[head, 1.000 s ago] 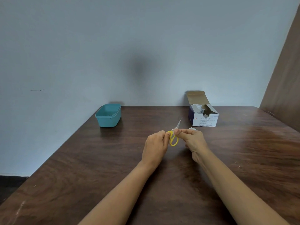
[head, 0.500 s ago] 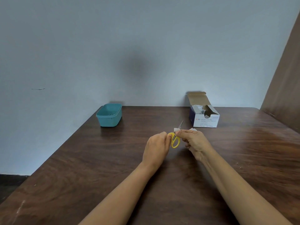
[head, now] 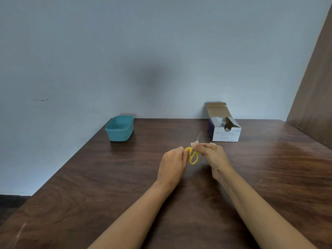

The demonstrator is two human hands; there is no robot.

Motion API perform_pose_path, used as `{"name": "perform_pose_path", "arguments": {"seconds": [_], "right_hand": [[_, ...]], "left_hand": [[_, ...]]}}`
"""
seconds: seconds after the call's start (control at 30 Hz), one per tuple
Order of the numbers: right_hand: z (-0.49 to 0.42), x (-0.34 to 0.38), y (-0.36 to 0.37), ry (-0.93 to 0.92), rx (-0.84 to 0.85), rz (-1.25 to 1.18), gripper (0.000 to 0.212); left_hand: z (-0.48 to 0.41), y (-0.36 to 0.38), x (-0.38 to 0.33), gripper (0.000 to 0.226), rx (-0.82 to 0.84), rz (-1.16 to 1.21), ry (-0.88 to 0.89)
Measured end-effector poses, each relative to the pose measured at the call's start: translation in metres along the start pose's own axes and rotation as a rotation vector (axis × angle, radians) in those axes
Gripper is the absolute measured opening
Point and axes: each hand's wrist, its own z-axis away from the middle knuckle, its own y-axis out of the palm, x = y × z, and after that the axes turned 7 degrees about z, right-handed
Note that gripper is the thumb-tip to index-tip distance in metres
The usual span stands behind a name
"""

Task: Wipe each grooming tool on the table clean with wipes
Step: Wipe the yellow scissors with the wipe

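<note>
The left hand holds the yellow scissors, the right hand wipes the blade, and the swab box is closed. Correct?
No: the head view shows the swab box open, its flap up. The left hand, yellow scissors and right hand are as stated.

Head camera looks forward, down over table [head: 89,194].

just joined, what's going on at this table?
A person is cleaning small yellow-handled scissors. The left hand grips the handles just above the table. The right hand pinches a white wipe round the blades near the pivot, and the blade tips stick out past it. An open box of alcohol swabs sits beyond the right hand. A teal bin stands far left; its contents can't be made out.
</note>
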Motion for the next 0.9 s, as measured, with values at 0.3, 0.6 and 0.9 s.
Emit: {"name": "perform_pose_path", "arguments": {"seconds": [0.3,0.6,0.9], "right_hand": [[-0.002,0.0,-0.005,0.018,0.024,-0.017,0.011],[-0.002,-0.005,-0.001,0.007,0.025,-0.072,0.007],[-0.002,-0.009,0.005,0.055,-0.108,-0.29,0.01]], "left_hand": [[-0.001,0.001,-0.001,0.041,0.007,-0.006,0.009],[0.0,0.0,-0.001,0.039,0.028,-0.008,-0.006],[-0.003,0.003,-0.003,0.045,-0.011,0.023,0.07]]}}
